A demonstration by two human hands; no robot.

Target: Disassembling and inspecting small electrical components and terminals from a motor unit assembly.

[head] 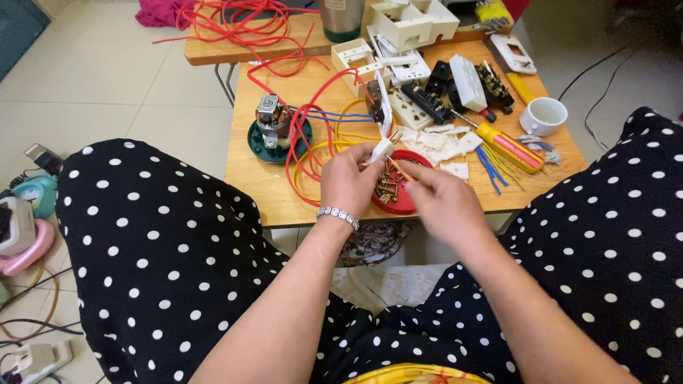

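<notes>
— Holding what, exactly, was the left hand (348, 181)?

— Its grip was closed on a small white plastic switch part (382, 149), lifted just above the red dish (411, 203) of brass screws near the surface's (263, 188) near edge, likely so that dropped bits would land in it.

— And the right hand (435, 195)?

— Pinched shut on a thin yellow-handled tool or wire end (398, 169), angled up toward that part; I couldn't tell which.

— Anything else close by?

— Red and yellow wires (309, 153) looped left toward a small motor on a green base (274, 128); a yellow screwdriver (509, 146) lay toward the right edge, beside a white cup (544, 115).
</notes>
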